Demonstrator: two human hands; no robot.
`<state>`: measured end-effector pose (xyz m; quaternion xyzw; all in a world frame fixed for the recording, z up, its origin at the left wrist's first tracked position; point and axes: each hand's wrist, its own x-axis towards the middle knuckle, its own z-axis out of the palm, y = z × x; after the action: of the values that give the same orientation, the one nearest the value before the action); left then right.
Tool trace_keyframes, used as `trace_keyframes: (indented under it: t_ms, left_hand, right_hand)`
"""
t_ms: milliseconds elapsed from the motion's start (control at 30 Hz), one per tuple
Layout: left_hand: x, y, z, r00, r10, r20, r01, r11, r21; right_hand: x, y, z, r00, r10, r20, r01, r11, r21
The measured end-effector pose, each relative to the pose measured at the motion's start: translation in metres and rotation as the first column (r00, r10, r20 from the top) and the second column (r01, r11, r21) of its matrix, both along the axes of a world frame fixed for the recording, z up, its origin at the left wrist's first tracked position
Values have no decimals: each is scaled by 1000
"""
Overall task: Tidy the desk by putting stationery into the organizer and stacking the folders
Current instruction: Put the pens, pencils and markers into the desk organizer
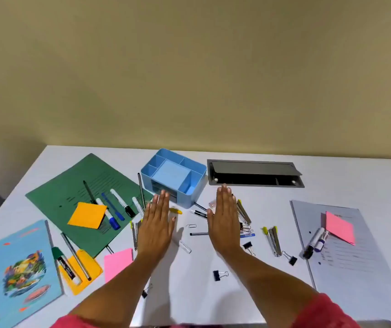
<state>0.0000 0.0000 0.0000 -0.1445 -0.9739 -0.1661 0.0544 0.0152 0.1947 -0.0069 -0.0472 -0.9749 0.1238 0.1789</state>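
Observation:
A light blue organizer (174,176) with several empty compartments stands at the middle back of the white desk (196,294). My left hand (157,223) and my right hand (225,218) hover flat, fingers straight, just in front of it, holding nothing. A green folder (71,185) at the left carries several markers (121,202) and an orange sticky pad (87,215). A blue illustrated folder (12,268) lies at the near left. A grey folder (348,256) at the right bears a pink sticky pad (340,227) and a marker (314,242).
Pens, staplers (273,240), binder clips (219,274), a paper clip (191,225) and a pink pad (117,260) are scattered around my hands. An open grey cable hatch (253,174) sits in the desk behind my right hand. A beige wall rises behind.

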Motion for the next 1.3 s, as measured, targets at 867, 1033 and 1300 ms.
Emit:
trace_keyframes:
  t_ms: [867,1033,1300]
  left_hand:
    - [74,-16,-54,915,0,404,66,986,-150]
    - [76,-17,-52,914,-3,407,59,990,-126]
    - [61,-12,-43,899,33,436,-26,999,-22]
  right_hand:
    - [-7,21,-44,869,-27,494,71,995,-70]
    - [-12,23,-52,867,-41,496,112,987,-115]
    - [4,11,-27,975,-187,119,221,855,-468]
